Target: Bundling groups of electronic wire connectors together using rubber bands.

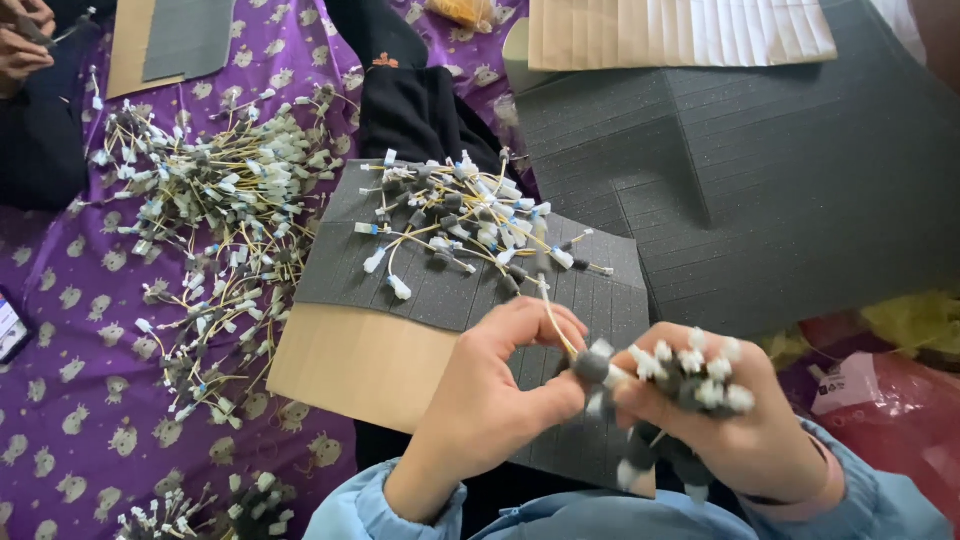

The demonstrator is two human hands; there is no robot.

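My left hand (500,395) pinches one small cable piece (565,335) with a yellow wire, a white plug and a dark foam sleeve, low in the middle of the view. My right hand (735,420) touches the same piece at the fingertips and is closed around a bundle of several like pieces (695,375), white plug ends up. Just beyond both hands a loose pile of the same pieces (460,215) lies on a dark grey foam sheet (345,265).
A larger heap of the wired pieces (215,215) spreads over the purple patterned cloth (60,400) at left. Big dark foam blocks (780,190) fill the right. Cardboard (345,365) lies under the sheet. Another person's hand (25,45) works at top left.
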